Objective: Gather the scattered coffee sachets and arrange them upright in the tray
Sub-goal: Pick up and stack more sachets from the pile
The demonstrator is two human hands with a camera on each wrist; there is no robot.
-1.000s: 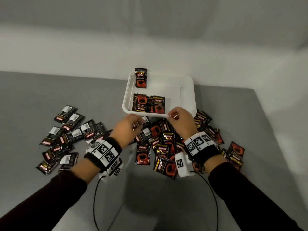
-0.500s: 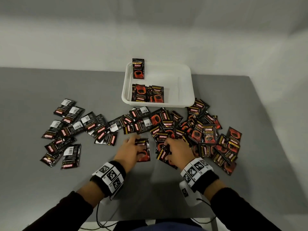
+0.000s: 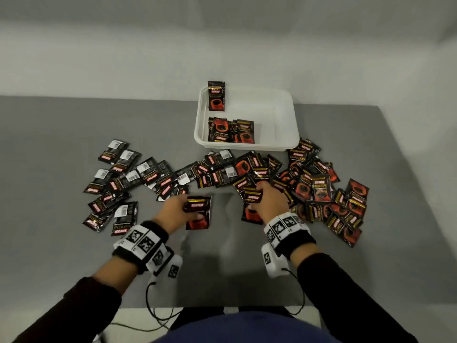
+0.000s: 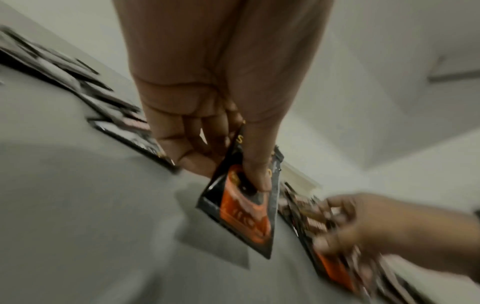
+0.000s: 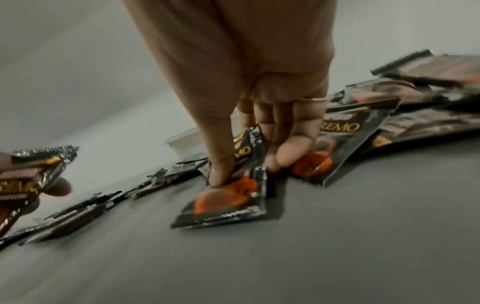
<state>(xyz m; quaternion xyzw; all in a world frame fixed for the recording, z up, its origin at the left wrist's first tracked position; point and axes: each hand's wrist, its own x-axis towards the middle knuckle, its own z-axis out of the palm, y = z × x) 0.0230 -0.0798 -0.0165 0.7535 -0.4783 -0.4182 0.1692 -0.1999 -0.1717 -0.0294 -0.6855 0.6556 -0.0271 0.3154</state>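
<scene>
Each hand pinches one coffee sachet near the scattered pile.
Head view: left hand [image 3: 176, 210] pinches a sachet [image 3: 199, 216] above the grey surface [image 3: 49, 243]; right hand [image 3: 270, 203] pinches another sachet [image 3: 252, 211]; white tray [image 3: 284, 115] behind holds a few. Left wrist: thumb and fingers [image 4: 182, 142] clamp the sachet. Right wrist: likewise, sachet edge touching the surface.

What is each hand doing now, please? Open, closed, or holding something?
Left hand: closed, pinching one coffee sachet.
Right hand: closed, pinching another sachet at the pile's edge.
</scene>
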